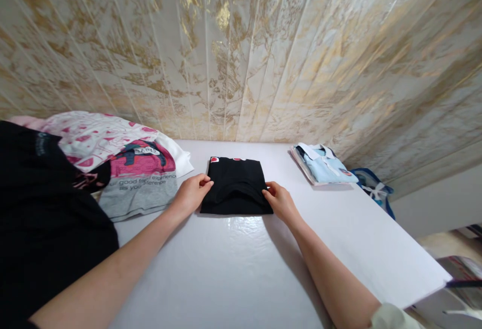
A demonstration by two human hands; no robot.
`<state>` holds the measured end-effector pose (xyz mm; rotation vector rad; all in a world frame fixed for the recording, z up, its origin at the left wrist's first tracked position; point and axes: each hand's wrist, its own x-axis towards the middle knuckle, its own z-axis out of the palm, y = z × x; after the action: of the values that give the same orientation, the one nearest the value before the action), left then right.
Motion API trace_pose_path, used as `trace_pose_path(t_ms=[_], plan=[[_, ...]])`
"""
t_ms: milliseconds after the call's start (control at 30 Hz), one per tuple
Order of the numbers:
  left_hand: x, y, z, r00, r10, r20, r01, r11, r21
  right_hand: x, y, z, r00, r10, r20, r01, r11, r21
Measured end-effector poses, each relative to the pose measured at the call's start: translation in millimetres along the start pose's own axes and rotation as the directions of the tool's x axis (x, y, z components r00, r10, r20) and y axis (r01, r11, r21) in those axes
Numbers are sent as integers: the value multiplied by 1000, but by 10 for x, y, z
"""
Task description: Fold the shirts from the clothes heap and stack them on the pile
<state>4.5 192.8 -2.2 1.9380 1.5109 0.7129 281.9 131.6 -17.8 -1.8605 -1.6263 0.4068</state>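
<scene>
A black T-shirt [237, 176], folded into a neat rectangle, lies flat on the white table [211, 268] in front of me. Its neckline faces up near the front edge, and bits of a red and white print show along the far edge. My left hand [194, 192] pinches the shirt's left side between thumb and fingers. At the opposite side, my right hand [280, 200] grips the right edge with its fingertips, the other fingers curled.
Loose clothes are heaped at the left: black garment [45, 228], grey printed shirt [139, 196], pink-patterned white cloth [94, 135]. A folded stack topped by a light blue collared shirt [324, 166] sits back right, beside a blue-trimmed bag [376, 191]. A patterned wall [233, 68] rises behind.
</scene>
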Motion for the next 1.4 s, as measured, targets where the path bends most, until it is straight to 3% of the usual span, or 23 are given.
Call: trace_pose_path(t_ms=[133, 267, 400, 533, 800, 1000, 1233, 1400], plan=[[8, -48, -35, 996, 3, 85, -16, 988, 155, 27, 62, 1, 1000, 8, 15, -9, 998, 60], [13, -79, -57, 997, 37, 69, -53, 970, 238, 91, 165, -25, 997, 61, 51, -68, 987, 143], [-7, -54, -89, 999, -33, 29, 19, 923, 384, 142, 212, -72, 992, 72, 99, -74, 997, 18], [-43, 27, -152, 988, -105, 115, 37, 874, 484, 171, 181, -99, 984, 87, 155, -79, 995, -59], [-40, 52, -134, 987, -91, 133, 11, 860, 510, 146, 47, -97, 979, 129, 158, -99, 978, -184], [-5, -22, -193, 979, -150, 136, 63, 863, 502, 138, 65, -135, 972, 175, 156, -139, 966, -216], [-38, 43, -211, 984, -145, 100, 71, 848, 526, 94, -20, -201, 968, 216, 125, -162, 927, -339], [-11, -79, -198, 989, -57, 139, -14, 887, 461, 88, 73, -223, 972, 169, 164, -122, 957, -262]])
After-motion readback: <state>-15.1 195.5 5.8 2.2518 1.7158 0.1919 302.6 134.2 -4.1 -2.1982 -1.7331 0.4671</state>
